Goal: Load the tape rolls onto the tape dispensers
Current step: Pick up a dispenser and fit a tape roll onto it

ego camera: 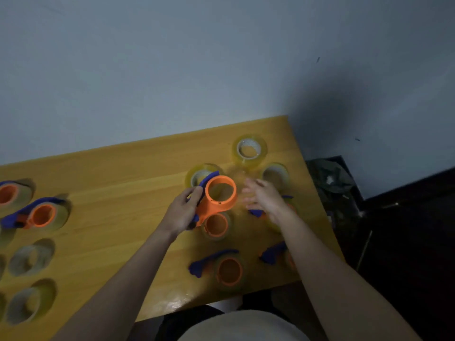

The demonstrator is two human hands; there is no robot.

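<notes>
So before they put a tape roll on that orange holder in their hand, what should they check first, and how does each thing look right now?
1. Dispenser held firmly: ok. The left hand grips the orange dispenser by its handle, lifted off the table.
2. Dispenser core empty: ok. Its orange ring shows no tape around it.
3. Free hand ready: ok. The right hand is open with fingers spread and holds nothing, though it is blurred.
4. Loose roll within reach: ok. A clear tape roll lies flat just beyond the hands.
5. Tape end facing the cutter: cannot tell; the roll's loose end is not visible.
</notes>
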